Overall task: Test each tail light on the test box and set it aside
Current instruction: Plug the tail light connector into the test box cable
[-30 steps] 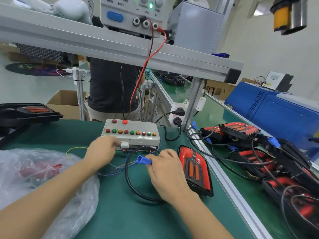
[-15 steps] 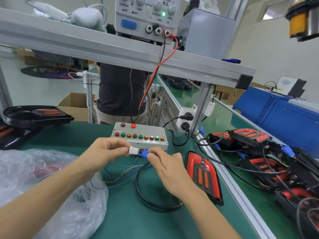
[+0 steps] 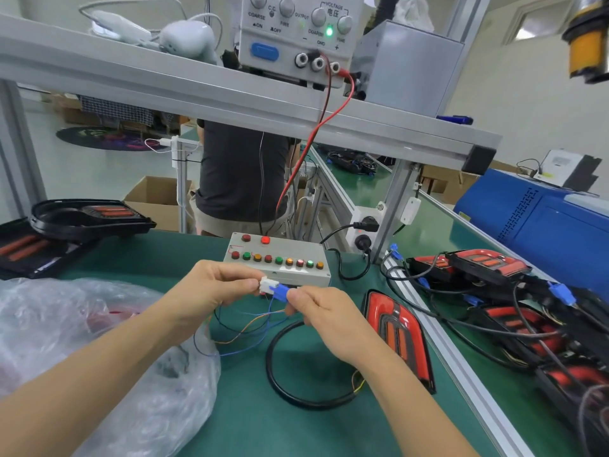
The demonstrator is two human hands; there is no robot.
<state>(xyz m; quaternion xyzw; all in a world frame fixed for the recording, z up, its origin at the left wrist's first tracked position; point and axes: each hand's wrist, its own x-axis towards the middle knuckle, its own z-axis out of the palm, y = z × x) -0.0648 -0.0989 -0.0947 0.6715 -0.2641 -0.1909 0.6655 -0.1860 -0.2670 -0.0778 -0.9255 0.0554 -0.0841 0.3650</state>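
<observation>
**Two connectors meeting right in front of the test box**

So both hands were up over the green table (image 3: pixel 296 433), just in front of the test box (image 3: pixel 276 258). The left hand (image 3: pixel 211 288) had its fingers pinched narrow on a white connector (image 3: pixel 265 285), and the right hand (image 3: pixel 324 313) was pinching a blue connector (image 3: pixel 279 289) the same way. The two plugs were touching end to end; I couldn't tell if they were fully seated, the spot was small and half covered by fingertips.

Thin coloured wires (image 3: pixel 250 328) hung from the white plug down to the table. A black cable (image 3: pixel 280 380) looped on the table at about 6 o'clock from the box, running toward the tail light (image 3: pixel 400 338), which lay flat on the table just beside the right hand, at roughly 4 o'clock from the box.

The box had one red lamp lit on its top row. A pile of other tail lights (image 3: pixel 494 291) sat at 3 o'clock past the aluminium rail, and a crumpled plastic bag (image 3: pixel 99 341) was at 8 o'clock under the left forearm. The power supply (image 3: pixel 290 37) on the shelf at 12 showed a green light.
</observation>
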